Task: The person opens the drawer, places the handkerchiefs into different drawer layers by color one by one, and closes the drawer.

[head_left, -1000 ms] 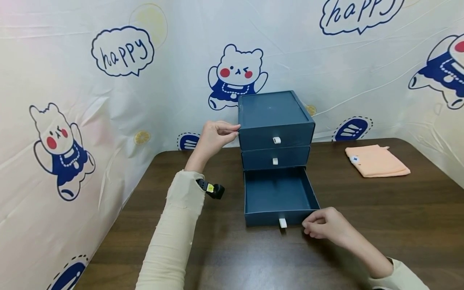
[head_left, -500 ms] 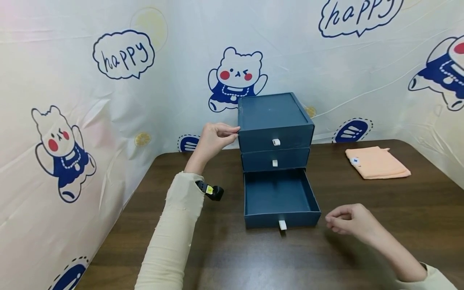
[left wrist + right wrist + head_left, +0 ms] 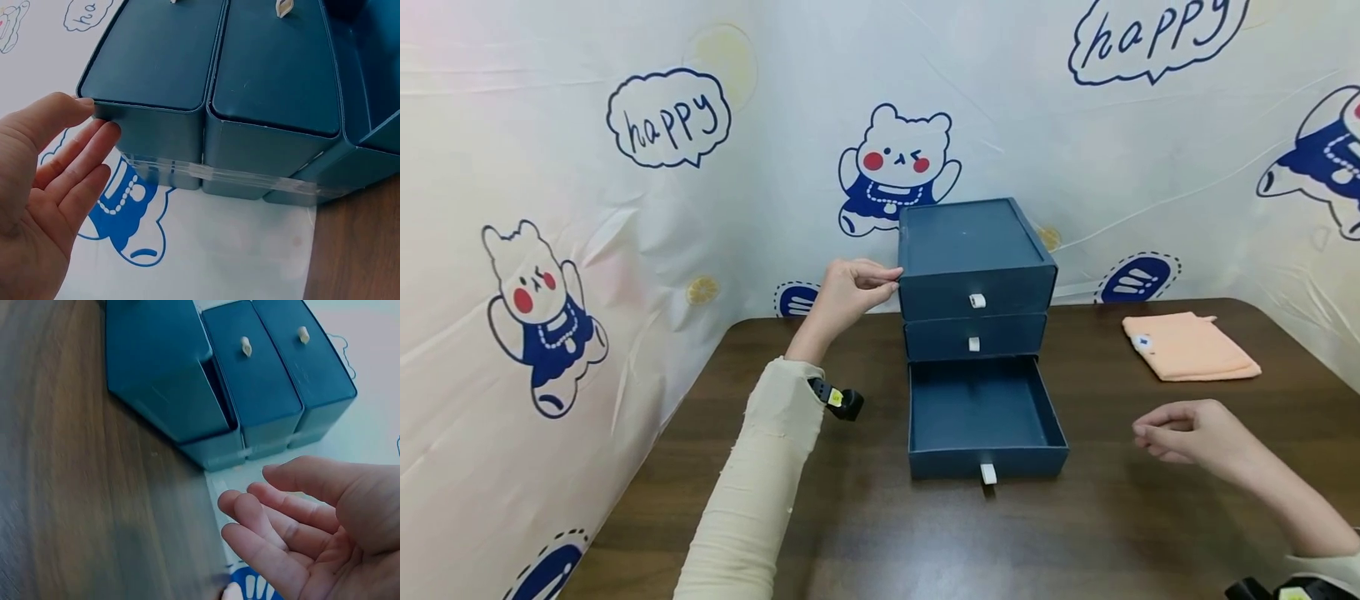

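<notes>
A dark blue three-drawer unit [image 3: 977, 237] stands on the table, its two upper drawers closed. Pulled out at the bottom is the third drawer [image 3: 988, 462], with nothing inside. My left hand [image 3: 850, 292] pinches the unit's upper left front corner; in the left wrist view the thumb [image 3: 65, 107] lies at the front edge and the fingers at the side. To the right of the open drawer, my right hand [image 3: 1198, 435] hovers over the table, fingers loosely curled and holding nothing. Behind that hand lies a folded peach cloth [image 3: 1195, 350].
The brown wooden table [image 3: 865, 533] runs back to a white curtain [image 3: 790, 125] with printed cartoon bears. White pull tabs, such as the bottom tab [image 3: 988, 473], stick out of the drawer fronts. Clear tape [image 3: 231, 178] runs along the unit's side.
My right hand has left the bottom drawer's right front corner and moved right, towards the peach cloth. The left hand stays at the unit's corner, and the drawer remains out.
</notes>
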A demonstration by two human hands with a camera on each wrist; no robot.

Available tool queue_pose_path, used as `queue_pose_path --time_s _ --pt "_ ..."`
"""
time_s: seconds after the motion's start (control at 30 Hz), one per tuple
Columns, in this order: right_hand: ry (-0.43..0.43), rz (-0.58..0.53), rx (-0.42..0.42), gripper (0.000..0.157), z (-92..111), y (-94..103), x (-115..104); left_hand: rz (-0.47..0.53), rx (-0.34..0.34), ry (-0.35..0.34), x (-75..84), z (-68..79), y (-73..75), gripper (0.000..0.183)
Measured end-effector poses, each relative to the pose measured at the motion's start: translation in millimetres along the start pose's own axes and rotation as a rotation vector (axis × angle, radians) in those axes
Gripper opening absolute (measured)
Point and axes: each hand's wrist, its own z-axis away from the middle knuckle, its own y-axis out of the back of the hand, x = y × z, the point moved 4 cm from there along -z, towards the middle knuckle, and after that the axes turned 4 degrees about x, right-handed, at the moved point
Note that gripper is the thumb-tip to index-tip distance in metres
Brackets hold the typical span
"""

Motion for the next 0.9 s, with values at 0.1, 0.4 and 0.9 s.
queue_pose_path --time_s 0.1,0.4,0.9 --pt "0.001 0.002 -0.007 0.031 -4 5.5 5 -0.004 -0.004 0.003 -0.3 0.8 -0.2 0.024" --pt "0.043 -0.019 -0.033 0.026 -15 17.4 22 -0.012 -0.017 -0.004 3.3 2.7 0.1 0.024" --pt "-0.081 0.131 0.039 0.033 -34 68.1 39 -0.008 -0.016 -0.036 11.9 3.3 -5.4 0.022"
